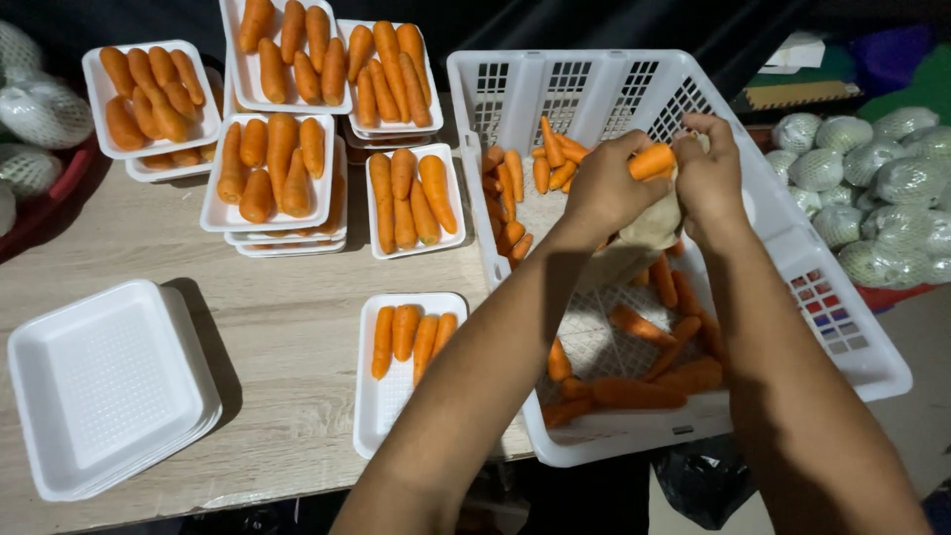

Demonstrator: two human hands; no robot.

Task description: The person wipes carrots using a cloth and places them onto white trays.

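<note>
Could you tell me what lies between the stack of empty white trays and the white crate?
In the head view, a part-filled tray holding four carrots lies between the empty trays and the crate, on bare wooden tabletop.

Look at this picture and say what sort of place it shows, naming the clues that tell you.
Probably a produce packing station. Filled foam trays of carrots are stacked on a wooden table, empty trays wait nearby, and both hands wipe a carrot with a cloth over a white crate.
</note>
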